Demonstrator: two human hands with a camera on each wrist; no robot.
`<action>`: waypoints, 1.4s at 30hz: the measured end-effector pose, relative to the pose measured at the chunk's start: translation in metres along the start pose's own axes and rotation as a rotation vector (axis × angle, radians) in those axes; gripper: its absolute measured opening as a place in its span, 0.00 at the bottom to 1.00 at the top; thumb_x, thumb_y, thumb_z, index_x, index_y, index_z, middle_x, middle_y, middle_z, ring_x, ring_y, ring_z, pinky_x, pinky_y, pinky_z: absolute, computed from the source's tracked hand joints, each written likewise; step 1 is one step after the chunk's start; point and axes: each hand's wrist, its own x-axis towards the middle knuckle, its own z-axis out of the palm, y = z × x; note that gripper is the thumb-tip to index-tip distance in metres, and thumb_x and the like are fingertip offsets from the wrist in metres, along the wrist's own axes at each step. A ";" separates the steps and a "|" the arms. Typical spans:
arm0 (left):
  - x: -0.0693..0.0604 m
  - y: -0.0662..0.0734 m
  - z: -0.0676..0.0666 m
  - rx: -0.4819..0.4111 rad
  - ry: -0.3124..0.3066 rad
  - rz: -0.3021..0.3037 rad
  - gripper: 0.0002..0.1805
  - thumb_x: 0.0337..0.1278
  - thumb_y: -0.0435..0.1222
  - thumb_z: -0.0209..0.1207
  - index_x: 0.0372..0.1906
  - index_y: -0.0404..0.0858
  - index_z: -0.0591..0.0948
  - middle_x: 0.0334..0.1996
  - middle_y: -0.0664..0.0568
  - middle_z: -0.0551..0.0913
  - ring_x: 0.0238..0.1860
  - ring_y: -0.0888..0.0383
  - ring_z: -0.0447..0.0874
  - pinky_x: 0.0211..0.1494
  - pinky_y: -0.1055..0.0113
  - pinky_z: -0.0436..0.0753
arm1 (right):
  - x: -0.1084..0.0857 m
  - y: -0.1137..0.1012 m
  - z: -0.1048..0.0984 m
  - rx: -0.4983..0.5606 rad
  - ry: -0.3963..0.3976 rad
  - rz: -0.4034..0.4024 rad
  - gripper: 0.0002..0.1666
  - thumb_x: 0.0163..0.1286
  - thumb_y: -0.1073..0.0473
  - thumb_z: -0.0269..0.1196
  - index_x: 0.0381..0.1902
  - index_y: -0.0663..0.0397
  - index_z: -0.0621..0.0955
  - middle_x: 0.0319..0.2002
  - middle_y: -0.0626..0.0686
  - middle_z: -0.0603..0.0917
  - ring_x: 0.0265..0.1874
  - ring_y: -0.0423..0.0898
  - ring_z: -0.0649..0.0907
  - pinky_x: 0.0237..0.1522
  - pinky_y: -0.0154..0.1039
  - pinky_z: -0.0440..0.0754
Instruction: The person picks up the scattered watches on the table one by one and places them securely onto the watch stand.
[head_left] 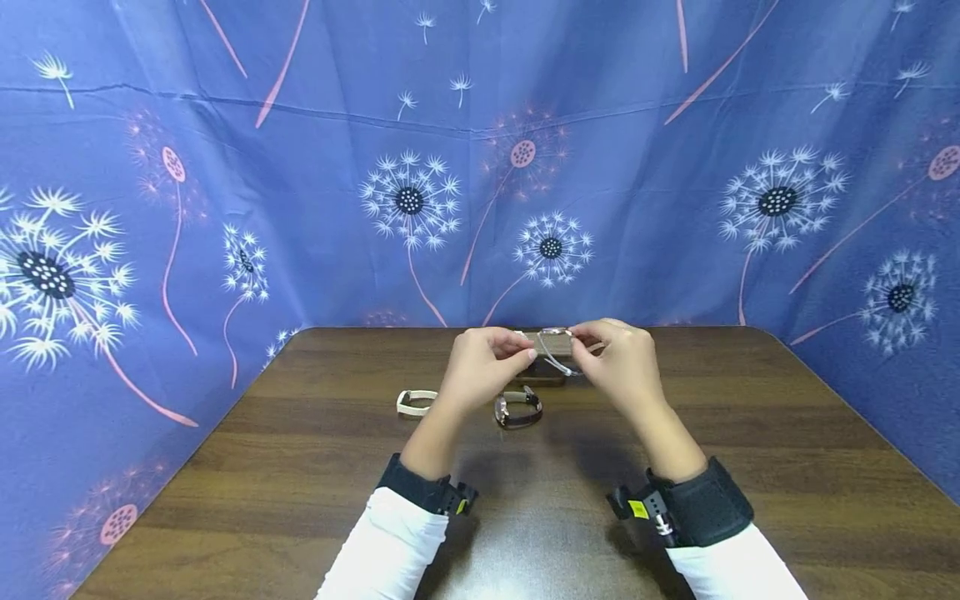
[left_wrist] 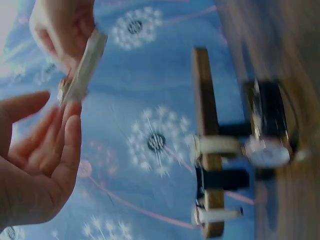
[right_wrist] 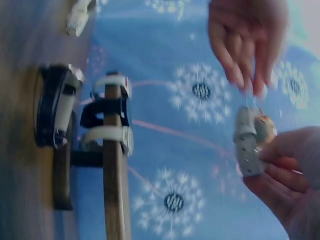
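My right hand [head_left: 624,362] pinches a watch [right_wrist: 247,142], left hand [head_left: 478,365], fingers apart; the table's [head_left: 285,483] far-edge stand [right_wrist: 115,200] holds three watches [right_wrist: 106,132], two more [head_left: 517,422] remain.

White sleeves [head_left: 393,533]; wide black wrist cuffs [head_left: 708,504]; small black devices [head_left: 619,502] attached (yellow patch [head_left: 638,509] on each).

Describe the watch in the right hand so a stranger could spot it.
Find the brown table, then the right hand raised near its far edge. The watch pinched there has a pale strap and gold-toned case. It's held up; other watches sit on table or wooden stand.
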 end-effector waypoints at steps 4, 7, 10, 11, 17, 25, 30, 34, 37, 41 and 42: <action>-0.003 0.010 0.007 -0.177 0.071 -0.083 0.12 0.54 0.37 0.69 0.41 0.35 0.86 0.31 0.49 0.88 0.27 0.60 0.86 0.32 0.68 0.85 | -0.003 -0.016 0.003 -0.022 0.099 -0.078 0.06 0.53 0.73 0.66 0.30 0.64 0.87 0.27 0.56 0.87 0.23 0.48 0.85 0.22 0.41 0.81; -0.003 0.012 0.009 -0.278 0.112 -0.120 0.13 0.52 0.37 0.70 0.41 0.32 0.86 0.31 0.46 0.88 0.27 0.54 0.88 0.31 0.64 0.86 | -0.006 -0.023 0.004 -0.043 0.127 -0.136 0.06 0.53 0.73 0.66 0.31 0.64 0.86 0.27 0.56 0.86 0.24 0.49 0.84 0.24 0.43 0.81; -0.005 0.011 0.009 -0.289 0.149 -0.113 0.17 0.48 0.38 0.73 0.42 0.32 0.86 0.33 0.46 0.88 0.31 0.55 0.88 0.35 0.66 0.86 | -0.009 -0.029 0.006 -0.023 0.130 -0.175 0.06 0.54 0.72 0.68 0.32 0.63 0.86 0.29 0.56 0.87 0.26 0.51 0.84 0.28 0.45 0.82; -0.005 0.011 0.009 -0.288 0.157 -0.105 0.19 0.47 0.38 0.74 0.43 0.32 0.86 0.33 0.46 0.88 0.32 0.55 0.88 0.36 0.68 0.85 | -0.010 -0.030 0.007 -0.009 0.127 -0.181 0.06 0.54 0.72 0.69 0.32 0.63 0.86 0.29 0.56 0.87 0.27 0.51 0.84 0.30 0.46 0.82; -0.006 0.011 0.010 -0.300 0.165 -0.015 0.27 0.41 0.35 0.76 0.51 0.32 0.83 0.40 0.45 0.87 0.38 0.57 0.88 0.43 0.67 0.85 | -0.013 -0.035 0.011 0.081 0.139 -0.137 0.11 0.50 0.73 0.72 0.33 0.65 0.84 0.31 0.57 0.86 0.28 0.51 0.85 0.30 0.44 0.83; -0.006 0.009 0.011 -0.349 0.155 0.156 0.26 0.45 0.29 0.73 0.52 0.27 0.81 0.46 0.40 0.84 0.43 0.53 0.87 0.46 0.68 0.84 | -0.014 -0.037 0.012 0.134 0.171 -0.146 0.12 0.48 0.74 0.71 0.30 0.65 0.79 0.27 0.57 0.83 0.24 0.49 0.83 0.27 0.41 0.83; -0.005 0.006 0.006 -0.354 0.081 0.183 0.23 0.48 0.28 0.71 0.51 0.25 0.81 0.43 0.39 0.85 0.42 0.53 0.87 0.46 0.68 0.84 | -0.013 -0.037 0.012 0.156 0.226 -0.224 0.11 0.48 0.71 0.71 0.28 0.63 0.78 0.25 0.55 0.81 0.24 0.49 0.81 0.27 0.39 0.80; -0.004 0.005 0.000 -0.352 0.001 0.181 0.23 0.50 0.29 0.70 0.52 0.25 0.81 0.44 0.39 0.85 0.42 0.54 0.86 0.45 0.67 0.85 | -0.011 -0.038 0.011 0.191 0.250 -0.272 0.08 0.51 0.69 0.69 0.27 0.63 0.78 0.25 0.54 0.81 0.24 0.48 0.79 0.28 0.37 0.79; -0.004 0.003 -0.004 -0.341 -0.038 0.217 0.22 0.51 0.29 0.69 0.53 0.25 0.80 0.45 0.39 0.85 0.42 0.52 0.86 0.44 0.66 0.85 | -0.010 -0.039 0.010 0.192 0.247 -0.311 0.07 0.52 0.68 0.67 0.28 0.63 0.79 0.25 0.54 0.81 0.25 0.48 0.79 0.29 0.38 0.77; -0.004 0.000 -0.006 -0.327 -0.047 0.316 0.21 0.50 0.26 0.69 0.51 0.24 0.81 0.46 0.37 0.84 0.40 0.50 0.86 0.43 0.66 0.85 | -0.010 -0.040 0.009 0.186 0.236 -0.358 0.07 0.52 0.67 0.66 0.29 0.63 0.79 0.26 0.54 0.80 0.25 0.48 0.77 0.29 0.40 0.74; -0.004 -0.001 -0.007 -0.322 -0.044 0.343 0.21 0.50 0.26 0.69 0.51 0.23 0.81 0.46 0.36 0.84 0.40 0.50 0.86 0.43 0.66 0.85 | -0.010 -0.041 0.009 0.184 0.234 -0.367 0.07 0.52 0.67 0.66 0.29 0.63 0.78 0.26 0.54 0.80 0.25 0.48 0.77 0.29 0.41 0.74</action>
